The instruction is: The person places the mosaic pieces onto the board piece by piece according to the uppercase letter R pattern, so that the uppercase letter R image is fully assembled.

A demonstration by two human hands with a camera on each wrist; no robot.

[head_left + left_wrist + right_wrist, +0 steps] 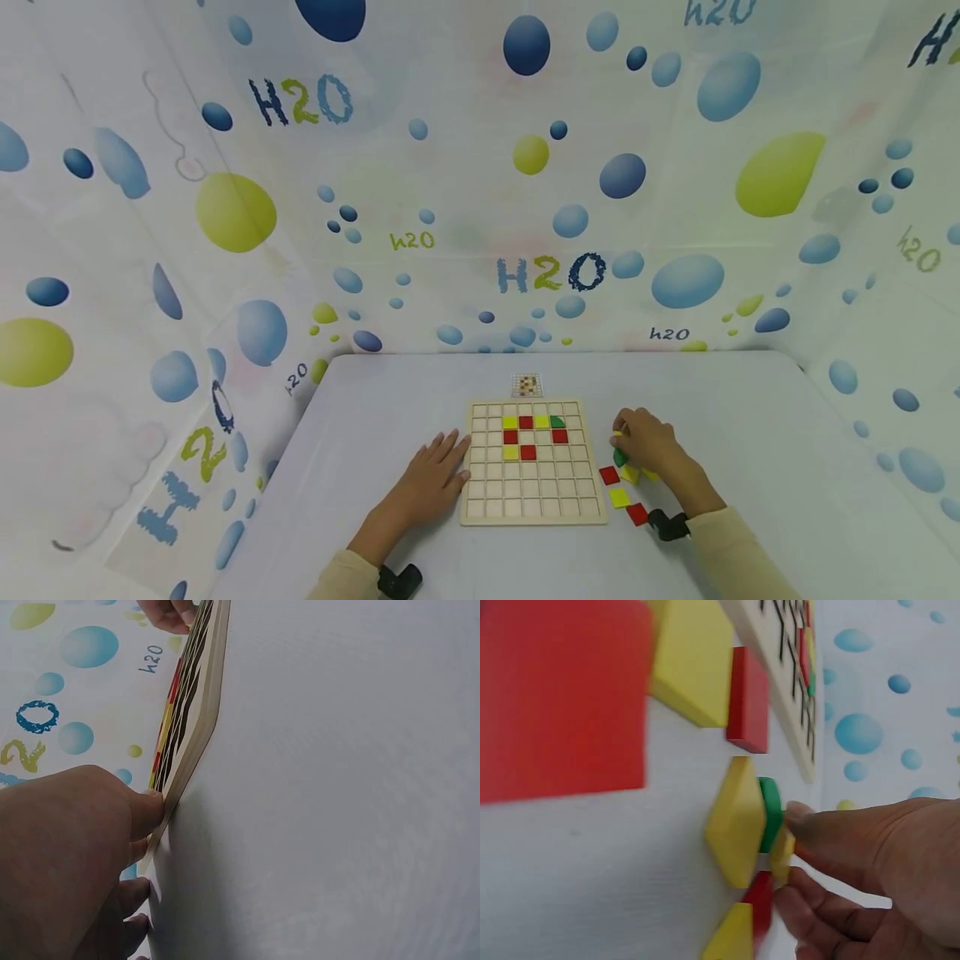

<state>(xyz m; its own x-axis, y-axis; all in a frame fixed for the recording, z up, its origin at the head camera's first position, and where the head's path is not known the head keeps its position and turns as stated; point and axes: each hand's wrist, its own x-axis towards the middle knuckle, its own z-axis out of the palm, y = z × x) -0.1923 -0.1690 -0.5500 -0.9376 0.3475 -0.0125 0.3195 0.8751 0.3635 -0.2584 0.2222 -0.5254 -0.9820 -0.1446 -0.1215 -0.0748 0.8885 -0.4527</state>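
A wooden grid board [495,492] lies on the table, with several red, yellow and green tiles set in its upper cells. My left hand [431,479] rests flat at its left edge, fingers straight. In the left wrist view the thumb [146,810] touches the board's side. To the right of the board, my right hand [648,442] pinches a yellow tile [782,855] between thumb and fingertips. Just beside that tile are a green piece [769,814] and another yellow tile [736,825]. The right fingers partly hide these pieces in the head view.
Loose red tiles [637,514] and yellow tiles [619,498] lie along the board's right side. A small card with a coloured grid pattern [527,384] sits behind the board. The white table [390,400] meets a printed curtain at the back.
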